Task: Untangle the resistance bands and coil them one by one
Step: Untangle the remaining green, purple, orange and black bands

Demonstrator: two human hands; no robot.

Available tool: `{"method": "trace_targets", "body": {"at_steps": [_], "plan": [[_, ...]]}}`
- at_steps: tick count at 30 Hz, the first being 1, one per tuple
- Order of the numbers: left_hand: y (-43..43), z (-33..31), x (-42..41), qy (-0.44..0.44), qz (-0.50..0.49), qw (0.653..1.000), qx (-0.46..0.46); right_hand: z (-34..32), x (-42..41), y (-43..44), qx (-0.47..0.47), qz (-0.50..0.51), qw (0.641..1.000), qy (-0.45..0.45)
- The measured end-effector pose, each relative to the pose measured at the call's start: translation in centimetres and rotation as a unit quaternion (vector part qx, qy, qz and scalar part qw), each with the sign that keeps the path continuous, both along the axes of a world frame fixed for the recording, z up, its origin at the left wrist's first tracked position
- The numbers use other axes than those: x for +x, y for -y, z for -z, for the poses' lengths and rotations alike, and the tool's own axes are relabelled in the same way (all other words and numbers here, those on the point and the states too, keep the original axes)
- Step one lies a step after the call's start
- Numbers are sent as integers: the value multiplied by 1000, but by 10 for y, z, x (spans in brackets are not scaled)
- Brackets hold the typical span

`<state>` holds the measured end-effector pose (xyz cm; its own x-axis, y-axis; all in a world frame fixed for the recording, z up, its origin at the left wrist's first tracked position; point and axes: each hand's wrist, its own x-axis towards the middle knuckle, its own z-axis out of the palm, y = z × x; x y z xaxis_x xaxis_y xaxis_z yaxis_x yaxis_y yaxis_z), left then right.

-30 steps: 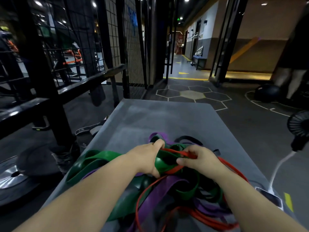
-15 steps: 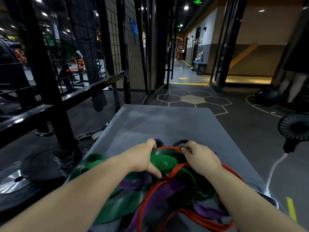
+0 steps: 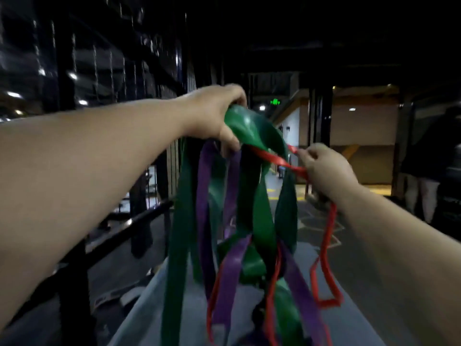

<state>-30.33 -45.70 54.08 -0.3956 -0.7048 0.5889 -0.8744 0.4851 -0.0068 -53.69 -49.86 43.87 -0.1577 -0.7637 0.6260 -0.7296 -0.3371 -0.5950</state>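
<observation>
My left hand (image 3: 214, 113) is raised high and grips the top of a wide green band (image 3: 252, 136). From it a tangle hangs down: green loops, purple bands (image 3: 205, 196) and thin red bands (image 3: 270, 295), all knotted together toward the bottom. To the right and a little lower, my right hand (image 3: 324, 168) pinches a thin red band (image 3: 277, 158) that runs taut from the green band to my fingers. Its long loop (image 3: 326, 258) dangles below my right wrist. The lowest ends of the bundle reach the grey table (image 3: 149, 308).
A black metal rack with rails and wire mesh (image 3: 112, 233) stands along the left. A person (image 3: 424, 171) stands at the far right. Beyond the table the floor leads to a lit corridor (image 3: 361, 146).
Both hands have lifted the tangled bands from the table high into the air. The view has tilted upward. My right hand has pulled the red band out to the right.
</observation>
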Motion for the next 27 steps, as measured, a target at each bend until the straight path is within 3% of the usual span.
{"method": "trace_targets", "body": {"at_steps": [3, 6, 12, 16, 23, 27], "plan": [[-11, -39, -10, -42, 64, 994, -79, -42, -4, -3, -48, -25, 998, 40], [-16, -47, -13, -75, 98, 987, -104, -49, 2, 0, -36, -67, 994, 82], [-4, -7, 2, -103, 81, 990, -61, -13, 0, -9, 10, -231, 957, 172], [11, 29, 6, -164, 80, 983, -22, 25, 16, -19, 107, -349, 921, 133], [27, 108, 15, -191, 72, 977, 63, 87, 45, 0, 142, -242, 946, 161], [45, 173, 45, -155, -25, 971, 180, 78, 31, -2, 206, -287, 926, 135]]}}
